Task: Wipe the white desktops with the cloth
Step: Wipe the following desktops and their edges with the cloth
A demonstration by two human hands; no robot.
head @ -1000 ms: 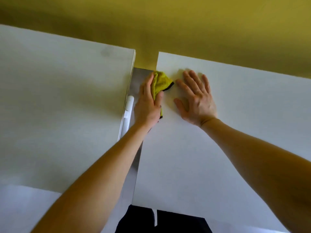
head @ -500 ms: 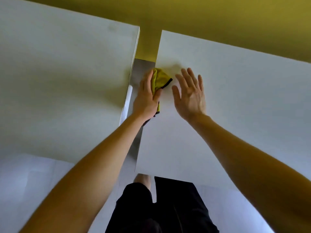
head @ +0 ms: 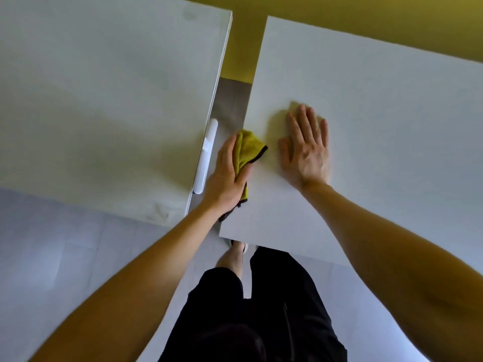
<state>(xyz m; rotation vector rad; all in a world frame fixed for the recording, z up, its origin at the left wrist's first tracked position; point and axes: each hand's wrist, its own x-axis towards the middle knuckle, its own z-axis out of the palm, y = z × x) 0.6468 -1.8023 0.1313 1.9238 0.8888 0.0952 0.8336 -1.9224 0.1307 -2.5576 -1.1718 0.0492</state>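
Note:
Two white desktops stand side by side with a narrow gap between them. My left hand [head: 228, 176] grips a yellow cloth [head: 248, 150] with a dark hem and holds it against the left edge of the right desktop [head: 379, 105]. Part of the cloth hangs over that edge below my wrist. My right hand [head: 307, 150] lies flat on the right desktop, fingers straight and pointing away from me, just right of the cloth. The left desktop [head: 104, 100] has nothing on it.
A white handle-like bar [head: 207, 155] runs along the right edge of the left desktop, close to my left hand. Grey floor shows in the gap [head: 232, 100]. A yellow wall [head: 339, 11] is behind the desks. My black trousers [head: 251, 309] and a foot are below.
My left hand has slid the cloth toward me along the right desktop's left edge. My right hand stays flat on the desktop. The view has tipped further down.

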